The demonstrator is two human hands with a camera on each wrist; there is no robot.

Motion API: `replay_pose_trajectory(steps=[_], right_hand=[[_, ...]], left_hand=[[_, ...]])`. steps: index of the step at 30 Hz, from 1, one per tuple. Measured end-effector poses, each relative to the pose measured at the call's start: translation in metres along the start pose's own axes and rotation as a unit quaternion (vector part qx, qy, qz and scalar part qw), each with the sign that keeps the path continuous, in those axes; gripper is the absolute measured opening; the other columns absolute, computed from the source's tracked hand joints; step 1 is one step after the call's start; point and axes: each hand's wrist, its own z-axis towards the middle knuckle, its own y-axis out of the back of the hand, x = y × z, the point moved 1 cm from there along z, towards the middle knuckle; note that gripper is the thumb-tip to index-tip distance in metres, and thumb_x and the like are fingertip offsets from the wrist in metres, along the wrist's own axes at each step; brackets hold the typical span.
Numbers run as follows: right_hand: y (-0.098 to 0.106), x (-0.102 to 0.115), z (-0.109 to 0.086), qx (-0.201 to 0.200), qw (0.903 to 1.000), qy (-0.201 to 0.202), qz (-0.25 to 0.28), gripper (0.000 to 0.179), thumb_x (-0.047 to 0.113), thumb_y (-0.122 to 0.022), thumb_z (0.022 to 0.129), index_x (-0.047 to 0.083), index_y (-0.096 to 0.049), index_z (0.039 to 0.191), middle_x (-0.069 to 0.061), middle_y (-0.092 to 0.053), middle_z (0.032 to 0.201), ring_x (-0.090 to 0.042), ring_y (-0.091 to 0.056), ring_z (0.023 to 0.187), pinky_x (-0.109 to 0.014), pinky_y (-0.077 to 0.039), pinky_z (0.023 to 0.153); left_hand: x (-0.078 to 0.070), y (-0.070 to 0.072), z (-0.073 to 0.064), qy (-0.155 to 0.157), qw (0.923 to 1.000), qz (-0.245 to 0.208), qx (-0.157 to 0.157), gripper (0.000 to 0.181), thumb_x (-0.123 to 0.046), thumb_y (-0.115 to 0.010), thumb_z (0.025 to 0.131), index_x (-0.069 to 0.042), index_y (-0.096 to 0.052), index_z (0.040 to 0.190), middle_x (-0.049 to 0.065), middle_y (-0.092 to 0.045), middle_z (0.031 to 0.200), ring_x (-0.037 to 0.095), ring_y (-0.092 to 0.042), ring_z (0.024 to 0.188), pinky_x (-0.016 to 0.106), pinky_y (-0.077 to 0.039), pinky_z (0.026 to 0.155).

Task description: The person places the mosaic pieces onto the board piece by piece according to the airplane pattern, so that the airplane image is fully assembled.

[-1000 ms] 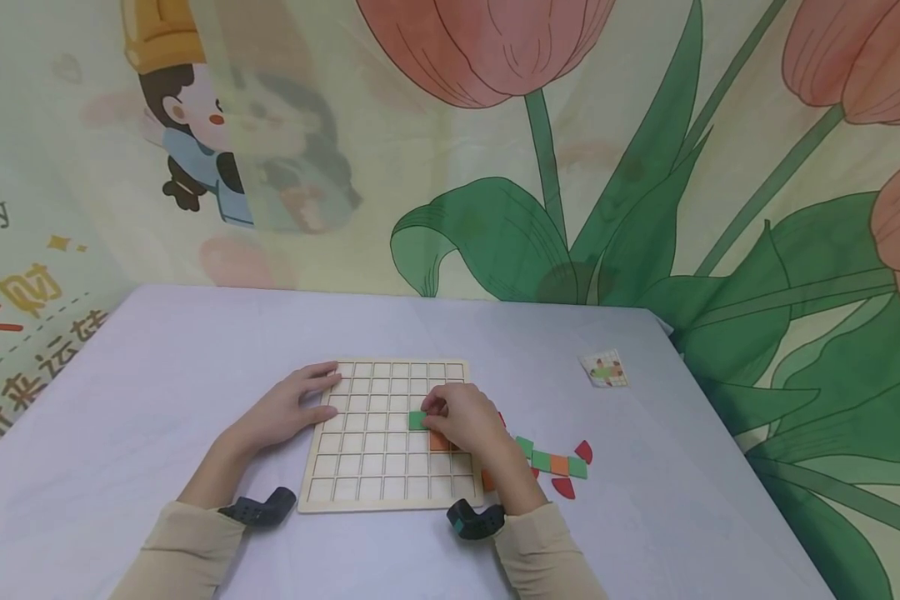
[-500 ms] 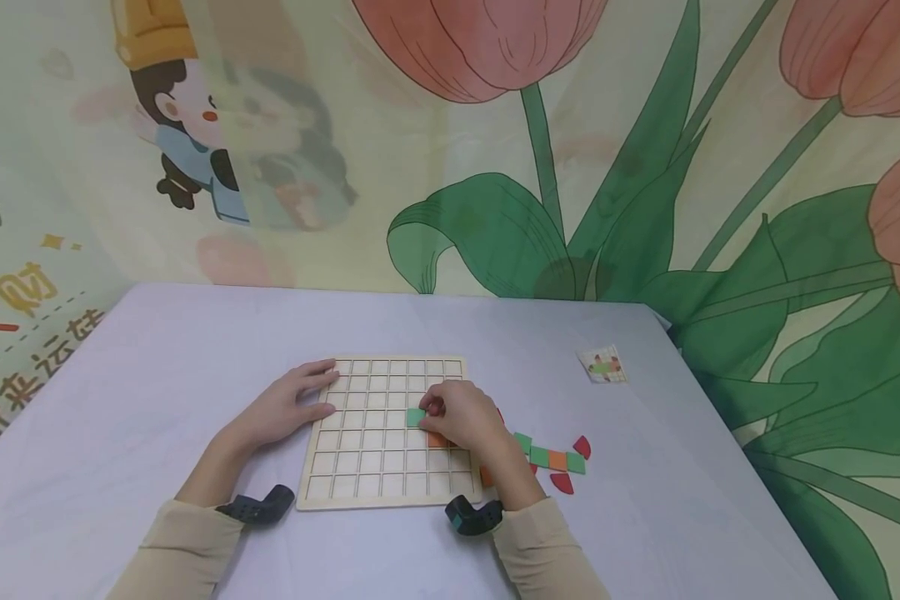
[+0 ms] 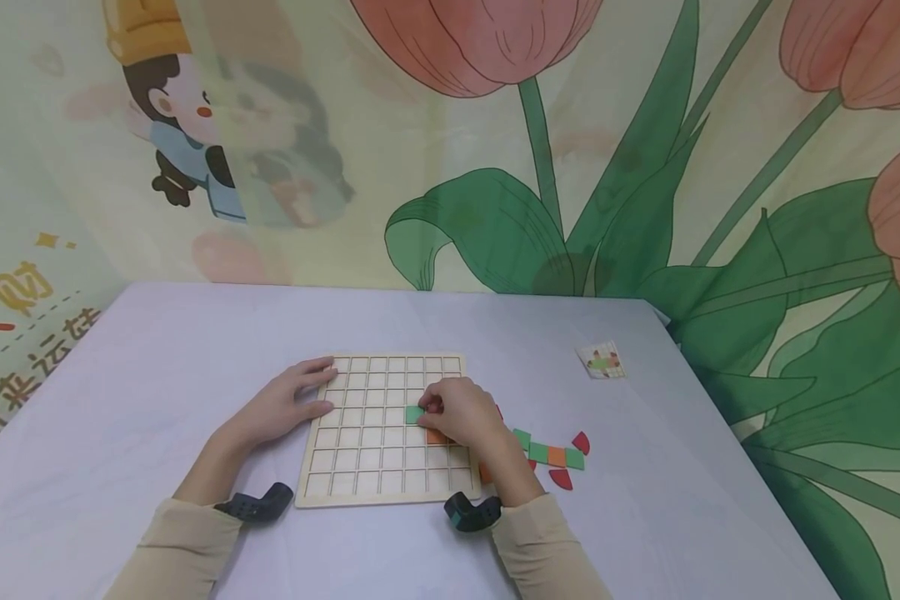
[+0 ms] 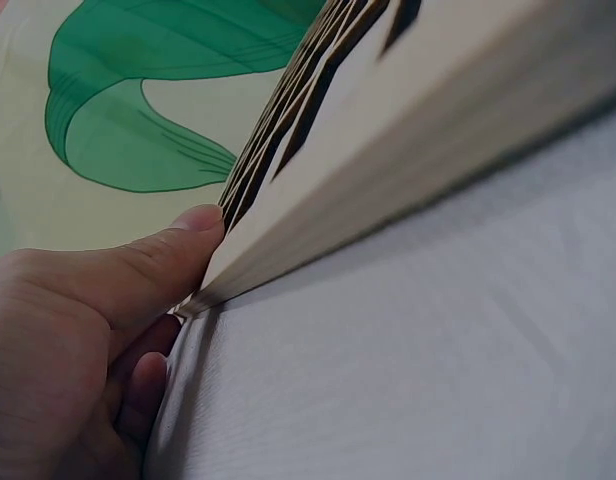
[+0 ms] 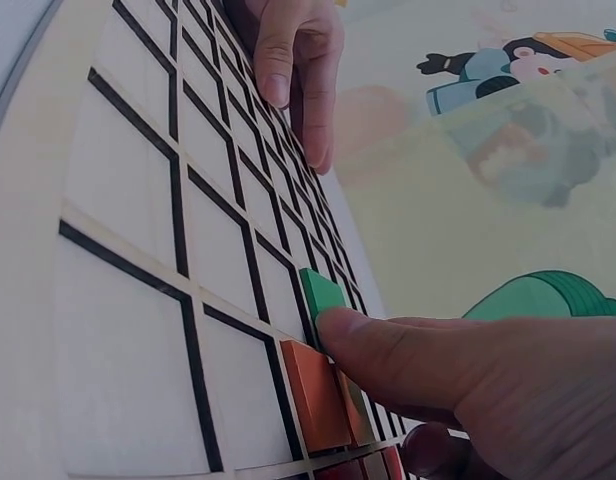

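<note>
A pale wooden grid board lies on the table. My left hand rests on its left edge, fingers extended; in the left wrist view the thumb lies over the rim. My right hand is over the board's right half and pinches a green square tile between thumb and fingertips. The right wrist view has that green tile in a grid cell, the thumb against its face. Just nearer sits an orange square tile, partly covered by the hand. Red pieces show below it.
Right of the board lie loose pieces: green tiles, an orange tile and red quarter-round pieces. Some are partly behind the right wrist. Farther back is a small pattern card. A printed cloth hangs behind the table.
The head view has shifted slightly, so the scene sits a little higher. Both hands stay at the same places on the board, the right one at the green tile.
</note>
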Motion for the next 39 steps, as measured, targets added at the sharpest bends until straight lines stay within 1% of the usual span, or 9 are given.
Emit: replay_pose_trajectory(steps=[9, 14, 19, 24, 31, 35, 39], right_hand=[[0.0018, 0.0010, -0.0010, -0.004, 0.9998, 0.004, -0.020, 0.015, 0.029, -0.079, 0.078, 0.021, -0.073, 0.090, 0.013, -0.060, 0.071, -0.005, -0.054, 0.066, -0.021, -0.043, 0.056], [0.0023, 0.0008, -0.0005, -0.008, 0.9995, 0.006, -0.030, 0.016, 0.030, -0.079, 0.078, 0.022, -0.074, 0.091, 0.013, -0.062, 0.072, -0.003, -0.054, 0.066, -0.022, -0.044, 0.057], [0.0029, 0.0013, -0.0003, -0.008, 0.9993, 0.003, -0.035, 0.017, 0.031, -0.078, 0.078, 0.023, -0.074, 0.092, 0.014, -0.064, 0.073, -0.003, -0.055, 0.067, -0.022, -0.044, 0.058], [0.0032, 0.0021, -0.0002, -0.012, 0.9985, 0.001, -0.053, 0.018, 0.033, -0.078, 0.078, 0.024, -0.075, 0.093, 0.014, -0.067, 0.076, -0.003, -0.056, 0.068, -0.023, -0.044, 0.059], [0.0030, 0.0022, -0.0013, -0.016, 0.9979, 0.000, -0.063, 0.015, 0.034, -0.078, 0.078, 0.026, -0.076, 0.090, 0.014, -0.071, 0.082, -0.005, -0.061, 0.073, -0.027, -0.047, 0.062], [0.0036, 0.0018, -0.0020, -0.016, 0.9978, 0.004, -0.064, 0.013, 0.035, -0.078, 0.078, 0.027, -0.076, 0.088, 0.013, -0.072, 0.085, -0.007, -0.062, 0.077, -0.028, -0.048, 0.064], [0.0049, 0.0020, -0.0021, -0.023, 0.9975, 0.013, -0.066, 0.009, 0.033, -0.078, 0.078, 0.026, -0.076, 0.084, 0.012, -0.071, 0.084, -0.007, -0.061, 0.075, -0.027, -0.047, 0.062]], left_hand=[[-0.0008, 0.0008, -0.0004, 0.002, 1.0000, 0.002, 0.001, 0.061, -0.031, -0.066, 0.088, -0.003, -0.046, 0.139, 0.014, -0.029, 0.155, 0.043, -0.019, 0.142, 0.062, -0.016, 0.113], [-0.0022, 0.0019, -0.0005, -0.004, 1.0000, 0.006, 0.002, 0.061, -0.030, -0.066, 0.088, -0.002, -0.046, 0.139, 0.014, -0.029, 0.154, 0.043, -0.019, 0.142, 0.062, -0.017, 0.113], [-0.0031, 0.0024, 0.0000, -0.003, 1.0000, 0.007, 0.003, 0.062, -0.033, -0.065, 0.088, -0.002, -0.046, 0.139, 0.015, -0.028, 0.154, 0.044, -0.019, 0.142, 0.063, -0.016, 0.112], [-0.0033, 0.0023, 0.0004, -0.002, 1.0000, 0.008, 0.004, 0.061, -0.032, -0.065, 0.088, -0.003, -0.047, 0.139, 0.015, -0.028, 0.154, 0.044, -0.019, 0.142, 0.063, -0.017, 0.112], [-0.0028, 0.0005, 0.0010, 0.004, 1.0000, 0.006, 0.005, 0.061, -0.032, -0.065, 0.088, -0.003, -0.047, 0.139, 0.014, -0.028, 0.155, 0.044, -0.018, 0.142, 0.064, -0.016, 0.112], [-0.0017, -0.0008, 0.0015, 0.014, 0.9999, 0.005, 0.008, 0.061, -0.030, -0.065, 0.088, -0.004, -0.046, 0.140, 0.013, -0.027, 0.155, 0.043, -0.017, 0.143, 0.062, -0.015, 0.114], [-0.0008, -0.0012, 0.0019, 0.010, 0.9999, 0.007, 0.006, 0.061, -0.030, -0.065, 0.089, -0.003, -0.046, 0.140, 0.013, -0.027, 0.155, 0.043, -0.017, 0.143, 0.062, -0.015, 0.113]])
